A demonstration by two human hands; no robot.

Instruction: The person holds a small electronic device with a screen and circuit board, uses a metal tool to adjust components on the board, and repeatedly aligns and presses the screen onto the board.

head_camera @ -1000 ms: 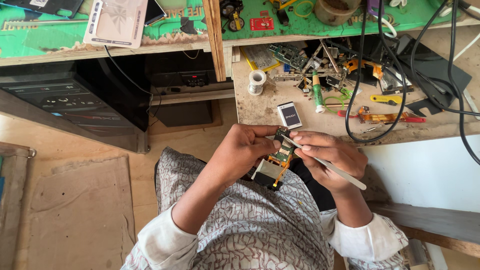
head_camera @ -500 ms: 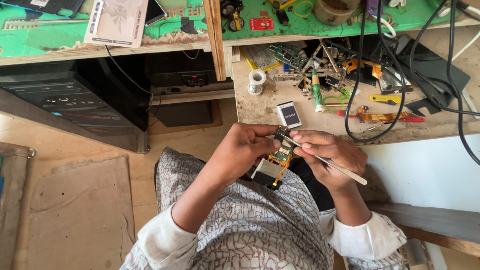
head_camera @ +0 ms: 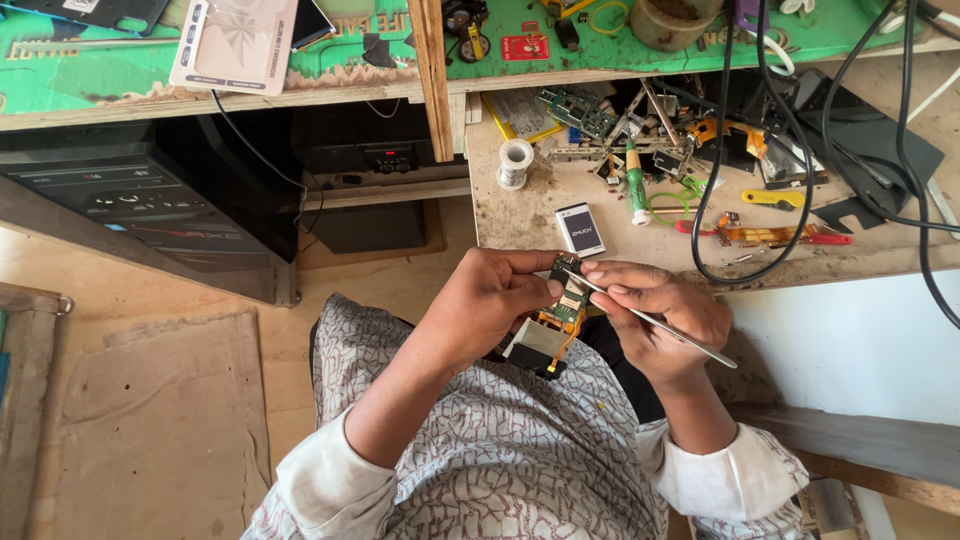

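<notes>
My left hand [head_camera: 490, 300] grips a small green circuit board [head_camera: 563, 300] with an orange flex strip and a grey metal part hanging below it, held over my lap. In my right hand [head_camera: 655, 310] is a thin metal tool [head_camera: 668, 326], pinched like a pen. Its tip rests on the board's upper end, close to my left thumb. Both hands are just in front of the workbench's near edge.
A small dark battery [head_camera: 581, 229] lies on the worn bench [head_camera: 520, 215], near a solder spool [head_camera: 515, 160], a green screwdriver [head_camera: 636, 181], loose phone parts and black cables [head_camera: 712, 150]. A black computer case [head_camera: 150, 210] stands on the floor at left.
The tool's tip has shifted slightly along the board's upper end. Both hands otherwise stay in the same place.
</notes>
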